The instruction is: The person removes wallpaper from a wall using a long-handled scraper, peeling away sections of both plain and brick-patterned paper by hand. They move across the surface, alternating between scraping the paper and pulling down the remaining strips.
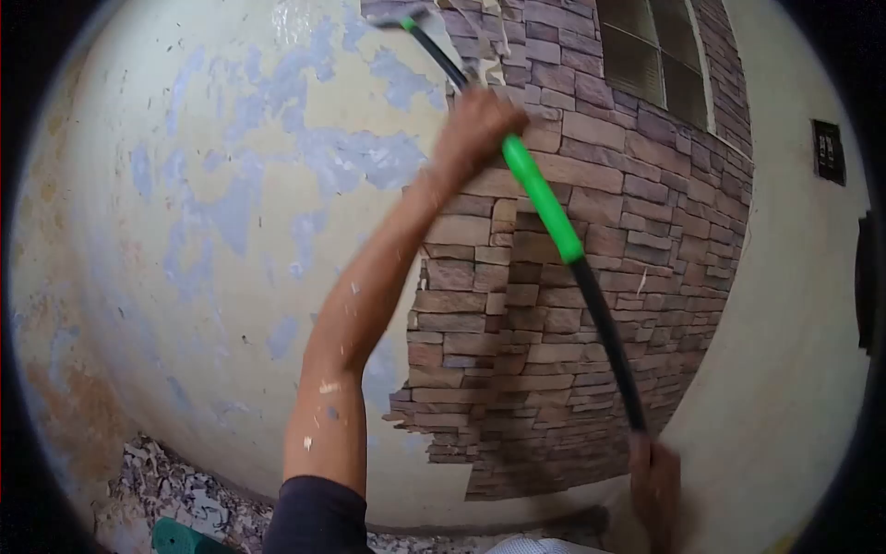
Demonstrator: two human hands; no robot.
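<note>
My left hand [480,126] is closed round the upper part of a long black and green scraper [544,198]. Lower down, at the pole's bottom end, my right hand [655,475] grips the black section. The scraper's head [400,20] is at the top, by the torn edge of the stone-pattern wallpaper [591,314]. Left of that ragged edge the bare wall [231,277] shows cream paint with bluish patches. Small flakes stick to my left forearm.
A window [658,55] is set in the papered part at the upper right. Farther right hangs a dark switch panel [828,152]. Scraps of peeled material [185,480] litter the floor at lower left, beside a green object [180,538].
</note>
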